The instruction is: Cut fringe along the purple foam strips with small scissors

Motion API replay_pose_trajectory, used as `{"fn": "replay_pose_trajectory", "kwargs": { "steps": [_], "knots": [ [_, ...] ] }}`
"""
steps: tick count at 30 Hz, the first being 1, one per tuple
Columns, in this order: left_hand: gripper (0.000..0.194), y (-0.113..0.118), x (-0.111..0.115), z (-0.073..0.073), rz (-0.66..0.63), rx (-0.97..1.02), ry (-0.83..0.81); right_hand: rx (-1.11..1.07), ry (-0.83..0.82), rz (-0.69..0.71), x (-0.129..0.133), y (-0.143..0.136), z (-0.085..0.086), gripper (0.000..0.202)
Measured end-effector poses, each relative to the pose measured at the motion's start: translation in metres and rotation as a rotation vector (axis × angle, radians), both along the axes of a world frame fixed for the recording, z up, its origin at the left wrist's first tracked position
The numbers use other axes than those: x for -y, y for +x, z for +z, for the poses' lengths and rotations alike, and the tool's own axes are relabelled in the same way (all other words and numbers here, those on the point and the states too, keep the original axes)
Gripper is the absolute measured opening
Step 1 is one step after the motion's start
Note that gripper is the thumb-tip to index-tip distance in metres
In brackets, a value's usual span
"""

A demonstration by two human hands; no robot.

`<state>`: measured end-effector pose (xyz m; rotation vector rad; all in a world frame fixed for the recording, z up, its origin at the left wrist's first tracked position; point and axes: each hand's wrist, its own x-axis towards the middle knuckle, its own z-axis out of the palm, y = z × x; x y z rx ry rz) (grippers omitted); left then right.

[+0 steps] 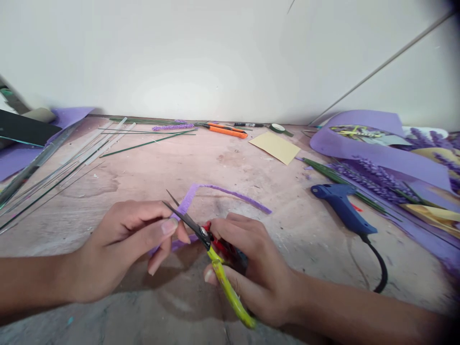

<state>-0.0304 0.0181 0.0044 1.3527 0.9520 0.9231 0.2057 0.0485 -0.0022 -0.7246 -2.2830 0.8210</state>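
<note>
A narrow purple strip (pixel 233 193) with a bend in it lies partly on the wooden table, its far end curving to the right. My left hand (pixel 132 235) pinches this strip between thumb and forefinger, and more of it hangs beneath the fingers. Scissors (pixel 224 282) with yellow-green and red handles are held in my right hand (pixel 251 258). Their dark blades are parted slightly and cross the strip beside my left fingertips. The fingers of my right hand partly hide the red handle.
A blue glue gun (pixel 343 206) with a black cable lies right, near purple flower stems (pixel 370 179) and purple sheets (pixel 388 153). A yellow card (pixel 275 147), an orange cutter (pixel 227 131) and green tape (pixel 278 128) are at the back. Thin rods (pixel 108 143) lie left.
</note>
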Motion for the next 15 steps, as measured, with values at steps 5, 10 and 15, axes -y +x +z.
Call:
{"fn": "replay_pose_trajectory", "kwargs": {
  "steps": [5, 10, 15],
  "knots": [
    [0.040, 0.0003, -0.0028, 0.0024, 0.003, -0.049, 0.095, 0.023, 0.019, 0.003, 0.0000, -0.0013, 0.0008, 0.043],
    [0.043, 0.0000, -0.0030, 0.0013, -0.012, -0.122, 0.112, 0.046, 0.069, 0.011, -0.0006, 0.0001, -0.0012, 0.037],
    [0.036, -0.0010, -0.0030, 0.0037, 0.000, -0.202, 0.194, 0.030, 0.089, 0.024, -0.0003, 0.0003, -0.0016, 0.037]
  ]
}}
